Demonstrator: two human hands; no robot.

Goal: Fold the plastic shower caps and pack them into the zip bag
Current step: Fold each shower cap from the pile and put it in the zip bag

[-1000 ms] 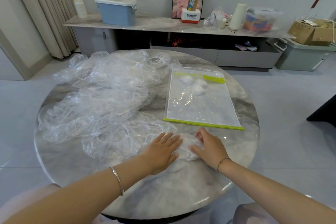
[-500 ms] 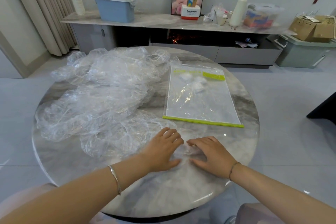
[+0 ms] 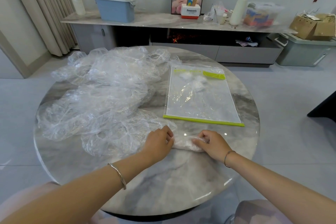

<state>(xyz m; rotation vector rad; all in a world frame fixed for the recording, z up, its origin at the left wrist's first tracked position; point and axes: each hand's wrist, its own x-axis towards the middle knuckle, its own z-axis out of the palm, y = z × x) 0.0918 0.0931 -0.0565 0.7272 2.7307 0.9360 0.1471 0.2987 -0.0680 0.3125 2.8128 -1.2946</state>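
Head view looks down on a round marble table, where both hands meet at the near middle over one shower cap that is gathered into a narrow, crumpled strip lying on the tabletop. The left hand has its fingers curled round the strip's left end, and the right hand pinches the right end with curled fingers and thumb, so the strip lies between them. A silver bangle sits on the left wrist and a thin dark band on the right. Just left of the hands, and spreading to the far left of the table, lies a loose heap of clear shower caps; its near edge touches the left hand. The zip bag lies flat on the far right of the table, its green strip facing the hands, with a few pale folded pieces inside near its far end. Beyond the table, a low cabinet carries a blue lidded box.
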